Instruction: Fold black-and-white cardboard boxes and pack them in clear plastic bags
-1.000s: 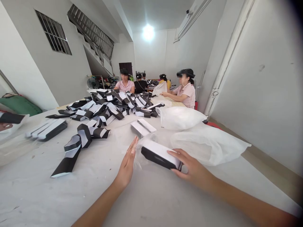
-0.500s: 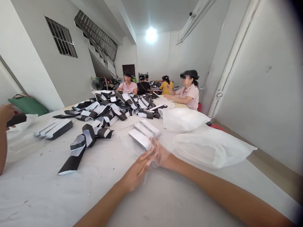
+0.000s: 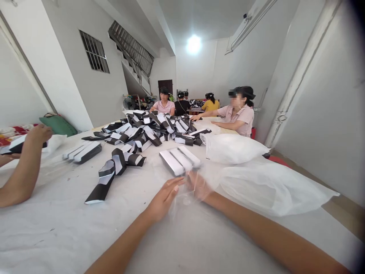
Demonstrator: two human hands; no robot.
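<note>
A clear plastic bag (image 3: pixel 175 203) lies in front of me with three white boxes with black sides (image 3: pixel 179 160) side by side at its far end. My left hand (image 3: pixel 164 196) rests at the near end of the boxes, fingers stretched out and touching the film. Opposite it, my right hand (image 3: pixel 201 187) is at the boxes' near right corner, with clear film over its fingers. Motion blur and the film hide how those fingers are bent.
Loose black-and-white folded boxes (image 3: pixel 148 131) form a heap farther back, with several nearer (image 3: pixel 104 182). White translucent bags (image 3: pixel 236 148) lie right. Another bagged set (image 3: pixel 82 151) sits left, near a co-worker's arm (image 3: pixel 28 167). A person in pink (image 3: pixel 238 116) sits across at right.
The view has swung left, so things sit farther right. My left hand has drawn slightly back from my right hand and the boxes. The co-worker's arm at left shows more fully.
</note>
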